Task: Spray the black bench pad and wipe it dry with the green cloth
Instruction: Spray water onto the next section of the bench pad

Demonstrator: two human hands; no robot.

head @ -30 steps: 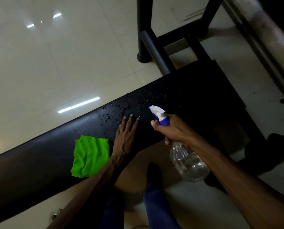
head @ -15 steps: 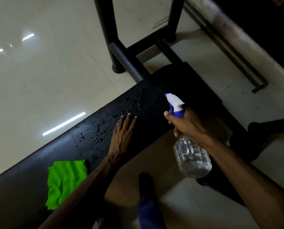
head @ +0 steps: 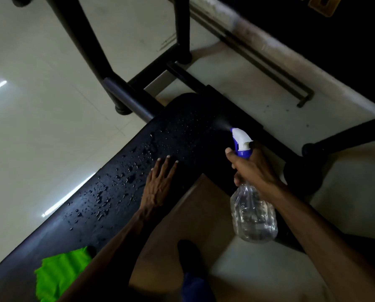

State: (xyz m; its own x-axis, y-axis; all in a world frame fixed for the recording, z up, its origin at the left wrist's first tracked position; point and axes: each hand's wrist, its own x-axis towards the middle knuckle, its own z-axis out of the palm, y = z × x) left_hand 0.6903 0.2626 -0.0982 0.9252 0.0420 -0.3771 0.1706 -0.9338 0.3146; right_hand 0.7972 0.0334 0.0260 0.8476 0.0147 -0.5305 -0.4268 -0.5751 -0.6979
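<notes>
Head view. The right hand (head: 251, 168) held its grip closed around the neck of a clear spray bottle (head: 253, 214), whose white-and-blue nozzle (head: 240, 138) pointed toward 10 o'clock; a faint mist showed at its tip. Droplets covered the black bench pad (head: 121, 192) from its middle to its rounded far end at 12 o'clock. The left hand (head: 160, 186) lay flat on the pad, grip wide and holding nothing. The green cloth (head: 60, 273) rested on the pad at 7 o'clock, untouched. Judged stage: spraying nearly complete; all wiping remained.
</notes>
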